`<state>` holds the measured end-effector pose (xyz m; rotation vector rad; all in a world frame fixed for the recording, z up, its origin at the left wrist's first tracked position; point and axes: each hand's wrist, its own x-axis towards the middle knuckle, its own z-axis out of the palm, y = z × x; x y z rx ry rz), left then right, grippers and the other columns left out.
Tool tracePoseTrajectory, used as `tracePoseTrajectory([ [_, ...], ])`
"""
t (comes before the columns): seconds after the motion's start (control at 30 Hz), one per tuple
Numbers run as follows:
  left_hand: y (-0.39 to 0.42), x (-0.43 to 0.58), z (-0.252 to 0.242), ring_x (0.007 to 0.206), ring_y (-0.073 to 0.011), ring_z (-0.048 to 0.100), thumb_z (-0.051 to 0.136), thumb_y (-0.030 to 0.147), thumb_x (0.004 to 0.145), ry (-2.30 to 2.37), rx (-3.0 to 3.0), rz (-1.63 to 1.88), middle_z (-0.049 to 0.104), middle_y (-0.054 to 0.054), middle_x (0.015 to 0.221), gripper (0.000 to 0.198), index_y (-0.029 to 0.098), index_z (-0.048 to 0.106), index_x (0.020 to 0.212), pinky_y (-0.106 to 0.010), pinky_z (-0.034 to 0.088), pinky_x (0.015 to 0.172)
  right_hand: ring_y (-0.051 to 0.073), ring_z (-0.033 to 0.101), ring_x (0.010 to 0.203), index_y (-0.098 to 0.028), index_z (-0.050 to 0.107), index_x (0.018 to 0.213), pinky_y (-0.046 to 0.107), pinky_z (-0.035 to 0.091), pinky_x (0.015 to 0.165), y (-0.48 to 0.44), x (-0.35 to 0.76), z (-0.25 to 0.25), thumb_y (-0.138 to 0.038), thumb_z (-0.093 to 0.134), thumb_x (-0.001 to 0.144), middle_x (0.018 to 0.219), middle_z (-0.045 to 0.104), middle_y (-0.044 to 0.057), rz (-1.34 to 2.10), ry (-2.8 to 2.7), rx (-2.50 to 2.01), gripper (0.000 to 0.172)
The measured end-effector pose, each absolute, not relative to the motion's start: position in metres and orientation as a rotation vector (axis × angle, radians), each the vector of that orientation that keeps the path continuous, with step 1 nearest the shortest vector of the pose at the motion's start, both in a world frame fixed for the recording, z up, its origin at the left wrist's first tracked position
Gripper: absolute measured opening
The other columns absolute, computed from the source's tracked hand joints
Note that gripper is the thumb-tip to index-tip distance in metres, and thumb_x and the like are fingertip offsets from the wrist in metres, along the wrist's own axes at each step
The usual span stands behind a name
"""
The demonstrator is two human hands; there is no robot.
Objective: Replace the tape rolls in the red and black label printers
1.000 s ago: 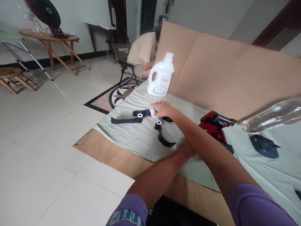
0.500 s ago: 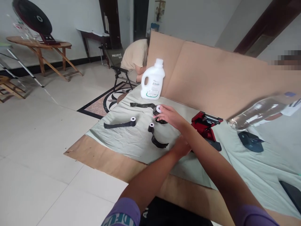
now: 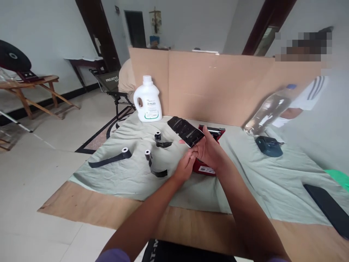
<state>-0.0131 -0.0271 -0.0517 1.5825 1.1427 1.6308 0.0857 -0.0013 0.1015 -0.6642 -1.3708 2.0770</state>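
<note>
My right hand (image 3: 208, 149) holds a paper roll whose loose black strip (image 3: 184, 129) sticks out to the upper left, a thin white edge showing. The curled fingers of my left hand (image 3: 185, 165) meet it at the lower end of the strip; the roll's core is hidden between the hands. Just behind them stands a small red printer (image 3: 204, 169) with its lid raised, partly covered. Left of my hands, three more white-ended rolls with black tails lie on the cloth: a back roll (image 3: 158, 136), a front roll (image 3: 147, 154) and a left roll (image 3: 126, 153).
A white jug (image 3: 148, 102) stands before an upright cardboard sheet (image 3: 201, 87). To the right are a leaning clear bottle (image 3: 269, 109), a dark device (image 3: 269, 146) and a black phone (image 3: 325, 209). A person's sleeve (image 3: 313, 92) shows behind the bottle; another person sits beyond the cardboard.
My right hand has picked up the roll near the jug and brought it toward me, over the printer. My left hand has moved up to join it. The camera view has turned right.
</note>
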Motion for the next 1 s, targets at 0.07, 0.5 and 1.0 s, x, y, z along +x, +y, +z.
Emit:
tracePoseTrajectory([
  [0.07, -0.028, -0.013, -0.051, 0.116, -0.0249, 0.062, 0.038, 0.049, 0.103, 1.125, 1.603, 1.58, 0.068, -0.01, 0.119, 0.04, 0.02, 0.064, 0.113, -0.044, 0.049, 0.106, 0.019, 0.067, 0.06, -0.016, 0.065, 0.103, 0.029, 0.055, 0.055, 0.005, 0.096, 0.101, -0.076, 0.027, 0.095, 0.08, 0.072, 0.011, 2.064, -1.37, -0.637, 0.071],
  [0.5, -0.029, -0.021, -0.055, 0.136, -0.025, 0.052, 0.039, 0.047, 0.103, 1.143, 1.702, 1.506, 0.06, -0.009, 0.138, 0.033, 0.024, 0.058, 0.117, -0.047, 0.037, 0.117, 0.008, 0.044, 0.052, -0.023, 0.049, 0.085, 0.02, 0.037, 0.047, 0.018, 0.143, 0.105, -0.033, 0.069, 0.087, 0.068, 0.05, -0.005, 1.705, -1.664, -0.817, 0.023],
  [1.0, -0.027, -0.02, -0.06, 0.124, -0.0272, 0.059, 0.046, 0.047, 0.099, 1.353, 1.547, 1.466, 0.069, -0.01, 0.122, 0.038, 0.02, 0.062, 0.121, -0.044, 0.045, 0.11, 0.01, 0.043, 0.057, -0.023, 0.054, 0.078, 0.02, 0.029, 0.044, 0.048, 0.144, 0.081, -0.043, 0.06, 0.088, 0.07, 0.047, -0.003, 1.364, -1.407, -0.909, 0.023],
])
